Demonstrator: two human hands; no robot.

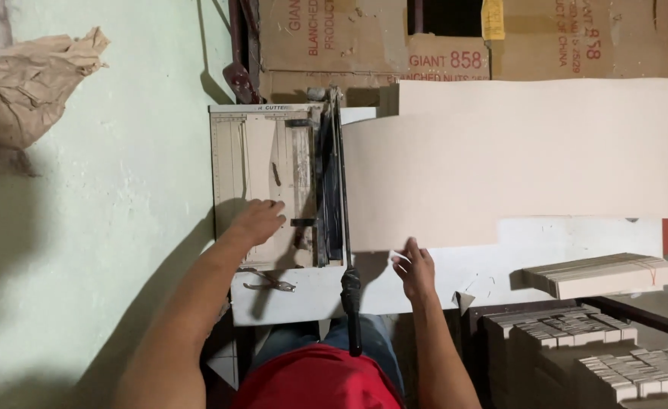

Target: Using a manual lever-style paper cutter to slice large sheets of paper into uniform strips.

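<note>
A paper cutter (269, 182) with a pale gridded board and a black blade arm (341, 227) sits on a white table. My left hand (256, 221) rests flat on the cutter board, fingers apart. My right hand (413, 269) grips the near edge of a large beige sheet of card (515, 159) that lies to the right of the blade. The blade's black handle (351, 303) points toward me between my hands.
Metal pliers (269, 284) lie on the table below the cutter. A tied bundle of cut beige strips (602, 274) sits at the right, with stacks of cut pieces (576, 348) below. Cardboard boxes (455, 38) stand behind; crumpled brown paper (23, 83) hangs at left.
</note>
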